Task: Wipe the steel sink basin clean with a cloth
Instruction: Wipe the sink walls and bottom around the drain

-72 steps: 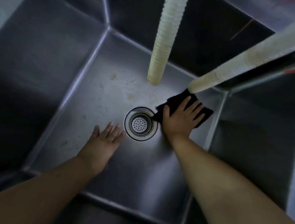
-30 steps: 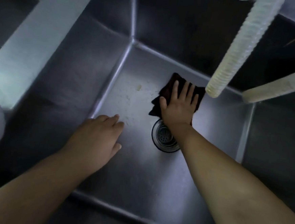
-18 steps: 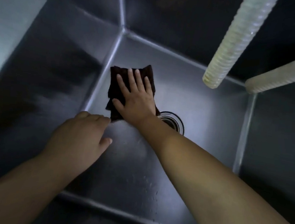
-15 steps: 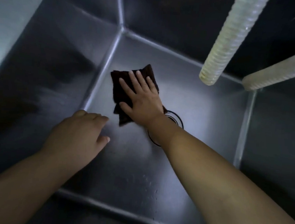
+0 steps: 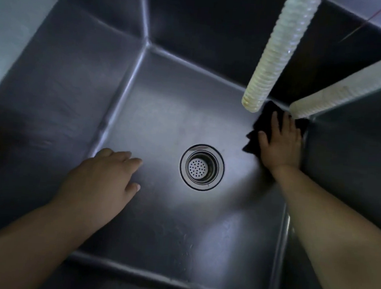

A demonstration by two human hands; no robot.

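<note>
I look down into a deep steel sink basin (image 5: 165, 110). A round drain strainer (image 5: 202, 167) sits in the middle of its floor. My right hand (image 5: 280, 143) lies flat, fingers spread, pressing a dark cloth (image 5: 258, 127) onto the floor in the far right corner, against the right wall. Most of the cloth is hidden under the hand. My left hand (image 5: 104, 181) hovers or rests palm down on the floor near the left wall, left of the drain, holding nothing.
Two pale ribbed hoses hang into the basin: one (image 5: 273, 52) ends just above the cloth, the other (image 5: 349, 88) comes in from the right over the corner. Water droplets (image 5: 184, 237) dot the near floor. Steep walls enclose all sides.
My right hand has slid the cloth from the far left part of the floor, past the drain, into the far right corner. The left hand stays by the left wall.
</note>
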